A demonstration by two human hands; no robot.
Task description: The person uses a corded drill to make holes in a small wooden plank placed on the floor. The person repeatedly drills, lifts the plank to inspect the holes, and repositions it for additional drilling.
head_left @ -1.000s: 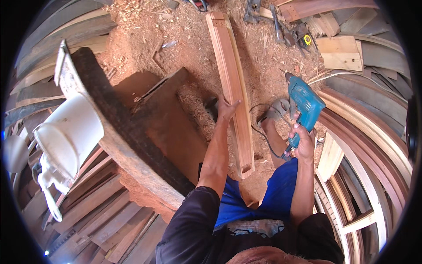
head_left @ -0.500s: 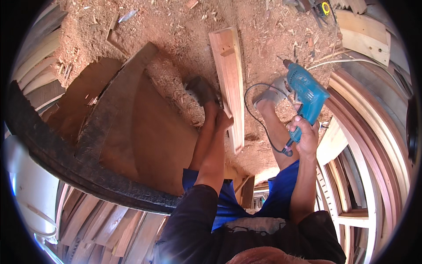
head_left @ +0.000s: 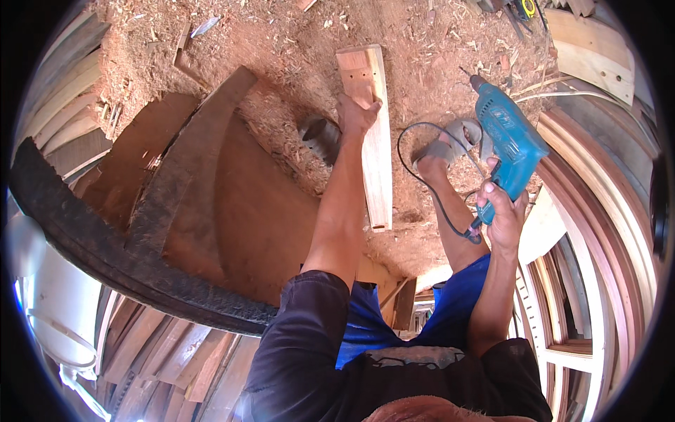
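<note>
A pale wooden plank [head_left: 377, 165] lies lengthwise on the ground between my feet, with small dark holes near its far end. My left hand [head_left: 357, 114] grips the plank across its upper part, thumb on the right side. On the right, my right hand [head_left: 505, 216] is closed round the handle of a teal corded power drill [head_left: 510, 137]. The drill is off the ground, its thin bit pointing away to the upper left. A black cord [head_left: 420, 126] loops from the handle's base toward my sandalled right foot [head_left: 455, 137].
Sawdust and shavings cover the ground [head_left: 281, 42]. A large brown board with a dark curved frame [head_left: 190, 295] stands at left. Stacked timber [head_left: 162, 352] lies lower left, long wooden mouldings [head_left: 590, 190] at right. A yellow tape measure [head_left: 527, 8] sits at the far right.
My left hand has moved away from me along the plank, from its middle left edge to its upper part. My right hand and the drill have shifted slightly right.
</note>
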